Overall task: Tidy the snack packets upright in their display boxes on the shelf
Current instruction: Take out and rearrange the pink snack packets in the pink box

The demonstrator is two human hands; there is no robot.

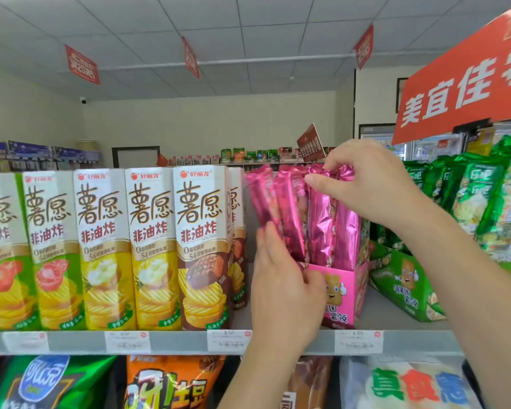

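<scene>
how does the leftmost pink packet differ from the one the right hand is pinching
The leftmost pink packet leans left in the pink box, the left hand holding its lower end; the pinched packet stands nearly upright, the right hand gripping its top. Both are shiny pink.

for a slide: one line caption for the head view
Left hand holds and right hand pinches pink packets standing in their pink display box
</scene>
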